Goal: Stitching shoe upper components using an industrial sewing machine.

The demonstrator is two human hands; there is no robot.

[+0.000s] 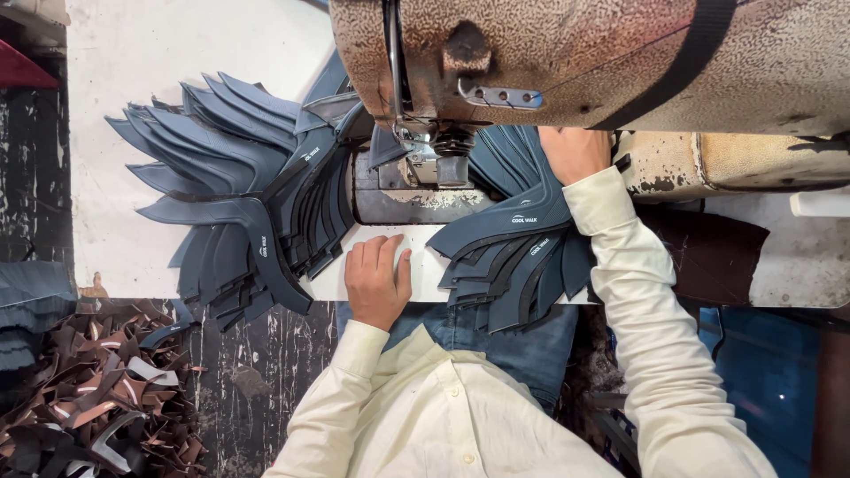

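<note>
Two hands at worktop (124,159) front edge: left hand (379,281) open, flat on it; right hand (574,152) w/ fingers hidden behind sewing machine (567,62), grip unclear, touching navy strap stack (518,257).

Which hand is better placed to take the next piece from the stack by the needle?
Probably the right hand: it already rests on the right stack beside the needle. The left hand lies flat on the bare table edge, touching no piece.

Bright, even light glares off the white table (177,53); floor edges lie dim.
</note>
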